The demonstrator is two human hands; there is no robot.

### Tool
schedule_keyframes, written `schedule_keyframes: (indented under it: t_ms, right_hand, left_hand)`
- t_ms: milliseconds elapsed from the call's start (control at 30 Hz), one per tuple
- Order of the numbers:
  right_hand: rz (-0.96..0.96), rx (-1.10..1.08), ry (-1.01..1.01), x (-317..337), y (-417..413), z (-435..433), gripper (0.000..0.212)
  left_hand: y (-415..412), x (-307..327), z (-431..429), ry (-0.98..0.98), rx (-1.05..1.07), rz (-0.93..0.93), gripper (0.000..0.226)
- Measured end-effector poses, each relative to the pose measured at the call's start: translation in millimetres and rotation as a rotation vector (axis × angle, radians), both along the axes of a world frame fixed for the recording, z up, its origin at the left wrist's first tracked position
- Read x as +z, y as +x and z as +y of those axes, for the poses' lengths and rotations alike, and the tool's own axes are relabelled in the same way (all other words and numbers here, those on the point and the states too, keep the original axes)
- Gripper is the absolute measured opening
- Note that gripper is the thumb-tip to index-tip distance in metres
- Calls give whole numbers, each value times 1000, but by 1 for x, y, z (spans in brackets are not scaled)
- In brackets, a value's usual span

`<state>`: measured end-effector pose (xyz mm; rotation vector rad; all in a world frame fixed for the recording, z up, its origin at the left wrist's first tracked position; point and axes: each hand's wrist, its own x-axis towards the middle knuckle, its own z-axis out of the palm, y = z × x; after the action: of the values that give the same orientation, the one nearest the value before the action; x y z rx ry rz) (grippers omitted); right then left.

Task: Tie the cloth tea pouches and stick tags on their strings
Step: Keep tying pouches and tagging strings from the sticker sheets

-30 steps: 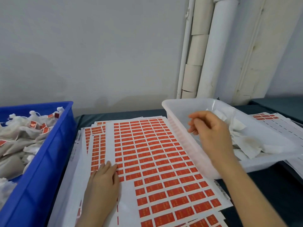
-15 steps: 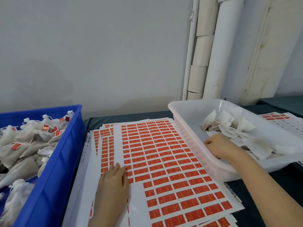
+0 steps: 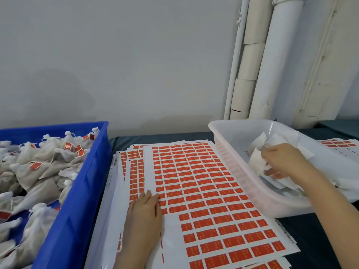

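Observation:
My right hand [image 3: 284,162] is inside the clear plastic tray [image 3: 229,136] on the right, its fingers curled round a white cloth pouch [image 3: 257,164]. More loose white pouches [image 3: 275,139] lie in that tray. My left hand [image 3: 144,210] rests flat, fingers straight, on the top sheet of red tag stickers [image 3: 204,183] in the middle of the table. The blue crate [image 3: 77,210] at the left holds several tied pouches [image 3: 38,164] with red tags on their strings.
More sticker sheets [image 3: 132,158] lie fanned under the top one, and another sheet [image 3: 338,142] shows behind the clear tray. The table has a dark cover [image 3: 310,235]. White pipes [image 3: 272,61] run up the wall at the back right.
My right hand went down into the clear tray, moved further in and took hold of a white pouch. My left hand stayed flat on the sticker sheet.

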<state>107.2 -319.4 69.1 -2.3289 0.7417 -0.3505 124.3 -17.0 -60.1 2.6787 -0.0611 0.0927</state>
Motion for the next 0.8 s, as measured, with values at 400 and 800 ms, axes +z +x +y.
schedule_keyframes:
  t_ms: [400, 800]
  right_hand:
    - [-377, 94, -296, 48, -18, 21, 26]
    - [-233, 454, 263, -46, 9, 128, 21]
  left_hand:
    - [11, 1, -6, 197, -109, 64, 61]
    - [12, 38, -20, -1304, -226, 416, 52]
